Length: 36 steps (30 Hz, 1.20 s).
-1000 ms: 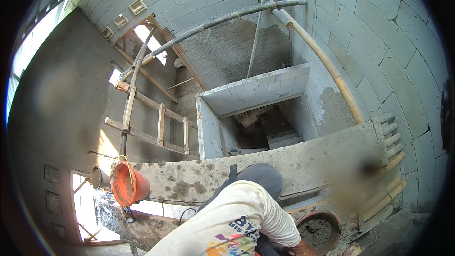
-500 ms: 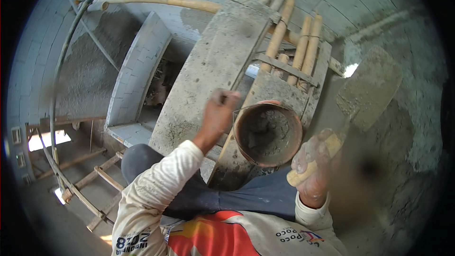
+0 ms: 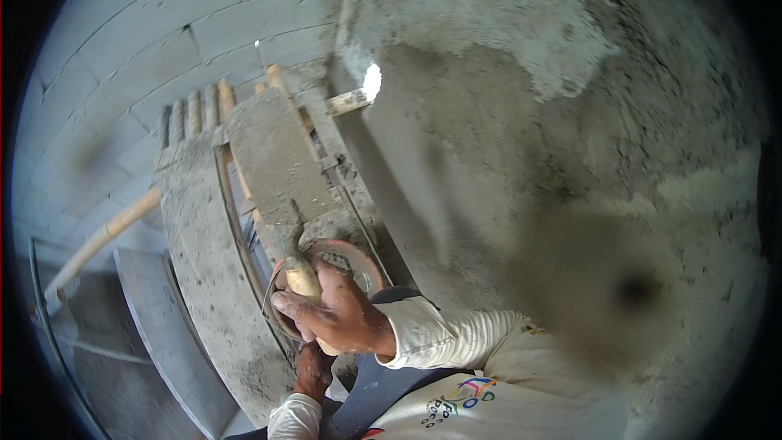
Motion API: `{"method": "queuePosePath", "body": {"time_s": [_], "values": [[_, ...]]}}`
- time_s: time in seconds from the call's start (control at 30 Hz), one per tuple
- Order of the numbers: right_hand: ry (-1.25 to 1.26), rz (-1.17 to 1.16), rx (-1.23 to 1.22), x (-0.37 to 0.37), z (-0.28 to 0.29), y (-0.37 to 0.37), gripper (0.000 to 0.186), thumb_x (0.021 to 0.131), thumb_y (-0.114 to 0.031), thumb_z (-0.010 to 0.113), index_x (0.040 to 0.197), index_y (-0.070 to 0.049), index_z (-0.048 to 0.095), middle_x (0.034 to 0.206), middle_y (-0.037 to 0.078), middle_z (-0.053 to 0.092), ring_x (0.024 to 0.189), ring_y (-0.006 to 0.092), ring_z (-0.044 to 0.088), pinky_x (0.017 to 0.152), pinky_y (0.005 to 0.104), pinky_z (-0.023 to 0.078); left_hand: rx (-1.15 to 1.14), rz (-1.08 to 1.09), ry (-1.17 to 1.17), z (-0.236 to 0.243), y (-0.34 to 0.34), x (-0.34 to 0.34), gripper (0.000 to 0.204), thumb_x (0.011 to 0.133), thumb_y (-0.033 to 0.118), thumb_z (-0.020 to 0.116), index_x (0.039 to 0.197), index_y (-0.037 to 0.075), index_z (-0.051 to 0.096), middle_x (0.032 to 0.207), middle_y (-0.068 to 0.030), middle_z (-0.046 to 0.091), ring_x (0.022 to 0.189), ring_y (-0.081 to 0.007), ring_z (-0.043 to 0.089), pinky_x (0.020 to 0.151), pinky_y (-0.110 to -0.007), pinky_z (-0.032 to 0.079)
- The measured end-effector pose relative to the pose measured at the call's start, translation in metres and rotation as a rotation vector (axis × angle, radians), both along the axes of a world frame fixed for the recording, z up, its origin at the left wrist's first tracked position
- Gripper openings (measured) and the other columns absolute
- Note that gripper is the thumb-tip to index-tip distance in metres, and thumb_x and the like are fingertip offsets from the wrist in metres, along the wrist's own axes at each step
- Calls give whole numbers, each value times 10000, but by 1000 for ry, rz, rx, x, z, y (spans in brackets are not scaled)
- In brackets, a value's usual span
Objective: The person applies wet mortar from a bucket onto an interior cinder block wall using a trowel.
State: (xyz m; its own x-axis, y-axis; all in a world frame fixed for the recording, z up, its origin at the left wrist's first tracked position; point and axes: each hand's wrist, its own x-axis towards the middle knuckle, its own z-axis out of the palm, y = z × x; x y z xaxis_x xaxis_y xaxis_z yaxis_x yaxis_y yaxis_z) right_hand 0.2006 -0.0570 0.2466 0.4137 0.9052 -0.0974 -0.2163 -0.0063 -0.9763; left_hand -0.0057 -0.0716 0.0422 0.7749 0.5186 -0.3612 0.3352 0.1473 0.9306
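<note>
My right hand (image 3: 326, 305) grips the pale wooden handle of a trowel (image 3: 273, 155). Its broad, mortar-smeared rectangular blade points up the picture, above the plank platform. Beneath that hand is a reddish bucket (image 3: 358, 265) with grey mortar inside, partly hidden by the hand and handle. My left hand (image 3: 314, 371) is below my right one, beside the bucket's lower part, with its fingers mostly hidden behind my right hand and the bucket.
Mortar-stained boards (image 3: 195, 244) rest with bamboo poles (image 3: 220, 98) by a block wall (image 3: 138, 24). A bamboo rail (image 3: 106, 240) and lower ledge (image 3: 163, 310) lie left, beside a drop. A rough plastered wall (image 3: 570, 130) fills the right, near a bright small opening (image 3: 371, 81).
The view has swung right toward the plastered wall. My right hand and trowel have moved left over the bucket, and my left hand has dropped lower, behind them.
</note>
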Motion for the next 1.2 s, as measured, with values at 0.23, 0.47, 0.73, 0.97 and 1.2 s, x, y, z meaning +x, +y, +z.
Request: {"method": "queuePosePath", "body": {"time_s": [0.23,0.47,0.73,0.97,1.2], "values": [[82,-84,33,12,-1,-8,324,990,-241,659,1155,-18,492,713,12,564,554,82,542,491,266,440,-569,590,20,-19,63,19,165,915,123,668,1052,31,660,916,-100,718,795,-251,716,643,-365,576],[-13,-108,-44,18,1,-3,277,989,-179,672,1137,-7,514,722,3,539,524,67,527,471,242,421,-410,731,-108,-1,86,55,201,907,61,629,1082,-39,631,905,-96,692,754,-226,690,681,-371,579],[-85,-155,-177,35,3,9,248,998,-206,654,1097,-16,528,627,-16,539,485,59,504,466,243,399,159,642,-9,16,86,80,342,848,31,548,1156,-110,591,1032,-172,675,873,-272,610,827,-371,502],[24,-165,-168,35,-10,18,269,1003,-273,665,1096,-65,521,627,-40,500,497,48,454,455,237,369,-250,379,141,-37,107,70,353,880,123,520,1200,6,614,1035,-167,695,912,-267,686,775,-389,545],[-35,-188,-211,26,-18,28,336,995,-310,661,1090,-43,480,678,-10,497,519,82,493,447,262,408,438,383,11,-61,111,66,184,898,95,539,806,18,680,586,-102,602,498,-190,560,470,-379,455]]}}
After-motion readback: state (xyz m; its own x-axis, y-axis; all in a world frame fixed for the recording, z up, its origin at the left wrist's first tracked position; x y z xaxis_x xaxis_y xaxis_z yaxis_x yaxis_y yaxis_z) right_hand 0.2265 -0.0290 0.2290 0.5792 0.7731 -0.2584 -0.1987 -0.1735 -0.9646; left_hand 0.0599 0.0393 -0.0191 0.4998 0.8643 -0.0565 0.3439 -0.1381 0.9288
